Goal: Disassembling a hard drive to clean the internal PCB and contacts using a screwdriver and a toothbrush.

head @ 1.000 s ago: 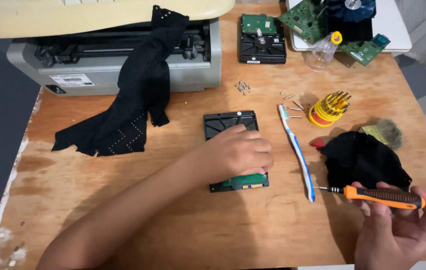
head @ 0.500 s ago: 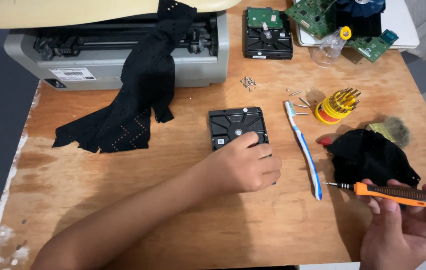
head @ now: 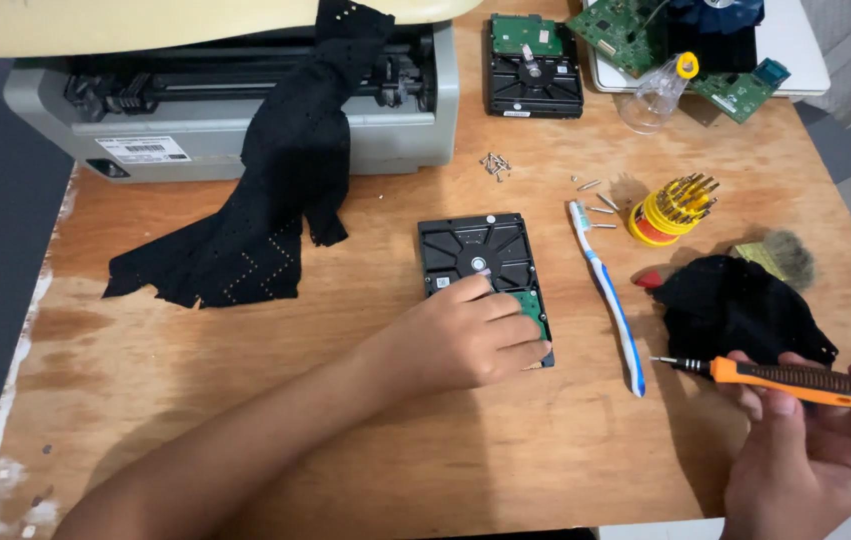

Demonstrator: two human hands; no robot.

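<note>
At far left we see a grey printer (head: 235, 120) bearing a white rectangular label low on its front, with a black perforated cloth (head: 265, 200) draped over it onto the wooden tabletop (head: 245, 400). At centre, our left hand (head: 465, 335) rests fingers-down on the black hard drive (head: 475, 250), pressing its near end without closing around it. A blue-and-white toothbrush (head: 610, 300) lies just beside the drive. At right, our right hand (head: 805, 450) has its fingers clenched around an orange-handled screwdriver (head: 785, 378), near a yellow bit holder (head: 670, 210).
</note>
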